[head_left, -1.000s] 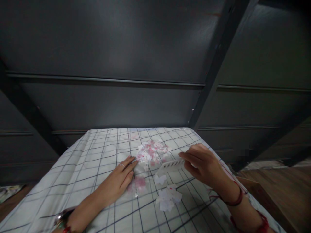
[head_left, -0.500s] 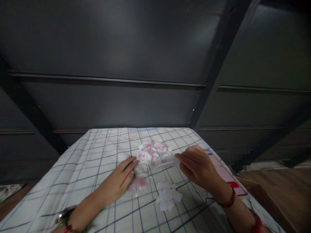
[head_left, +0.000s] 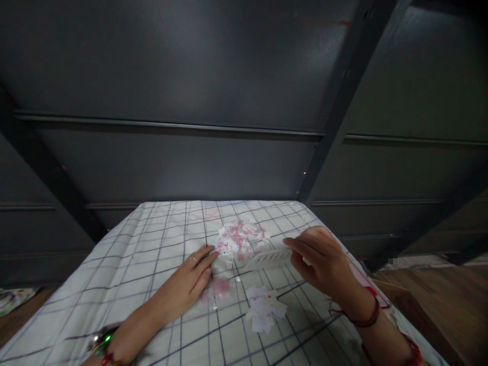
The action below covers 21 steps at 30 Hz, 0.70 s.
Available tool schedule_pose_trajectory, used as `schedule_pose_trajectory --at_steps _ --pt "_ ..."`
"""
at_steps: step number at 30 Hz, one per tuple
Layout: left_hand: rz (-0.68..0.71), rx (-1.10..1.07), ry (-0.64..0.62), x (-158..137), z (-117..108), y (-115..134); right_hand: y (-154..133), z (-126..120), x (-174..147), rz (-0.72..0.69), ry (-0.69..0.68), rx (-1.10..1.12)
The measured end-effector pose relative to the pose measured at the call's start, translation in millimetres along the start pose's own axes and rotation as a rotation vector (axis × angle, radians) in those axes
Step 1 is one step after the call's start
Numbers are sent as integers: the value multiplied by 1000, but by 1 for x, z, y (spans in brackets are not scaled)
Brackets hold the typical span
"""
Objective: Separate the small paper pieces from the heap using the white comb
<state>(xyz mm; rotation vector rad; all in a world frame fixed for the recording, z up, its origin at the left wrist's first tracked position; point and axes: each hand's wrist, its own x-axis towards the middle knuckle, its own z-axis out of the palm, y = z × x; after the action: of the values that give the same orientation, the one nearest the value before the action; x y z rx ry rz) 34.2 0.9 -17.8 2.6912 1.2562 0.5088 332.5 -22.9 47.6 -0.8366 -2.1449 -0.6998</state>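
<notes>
Pinching a white slotted strip (head_left: pixel 267 258) in the right hand (head_left: pixel 319 260), between the pink-and-white paper scraps (head_left: pixel 241 234) and a nearer white pile (head_left: pixel 264 311). Resting the left hand (head_left: pixel 193 272), unclenched (fingertips (head_left: pixel 210 248) at the scraps' edge), on the checked worktop (head_left: pixel 152 254).

Two hands (head_left: pixel 196 273) (head_left: pixel 318 259), two scrap piles (head_left: pixel 238 236) (head_left: pixel 264 309), one slotted strip (head_left: pixel 269 258) show.

I could not see the gripped end of the white strip (head_left: pixel 267 259), hidden in the right hand (head_left: pixel 318 256); its slats were blurred for me. The right forearm (head_left: pixel 354 300) partly covered a pink oblong (head_left: pixel 360 275). Marks on the far scraps (head_left: pixel 236 236) were too small to read. The left edge cropped a leaflet (head_left: pixel 16 300).
</notes>
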Motion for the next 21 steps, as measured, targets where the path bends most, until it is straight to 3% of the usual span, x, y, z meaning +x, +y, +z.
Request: schedule_pose_trajectory --at_steps 21 --pt "-19 -8 -43 1 -3 3 -2 -4 0 6 -39 90"
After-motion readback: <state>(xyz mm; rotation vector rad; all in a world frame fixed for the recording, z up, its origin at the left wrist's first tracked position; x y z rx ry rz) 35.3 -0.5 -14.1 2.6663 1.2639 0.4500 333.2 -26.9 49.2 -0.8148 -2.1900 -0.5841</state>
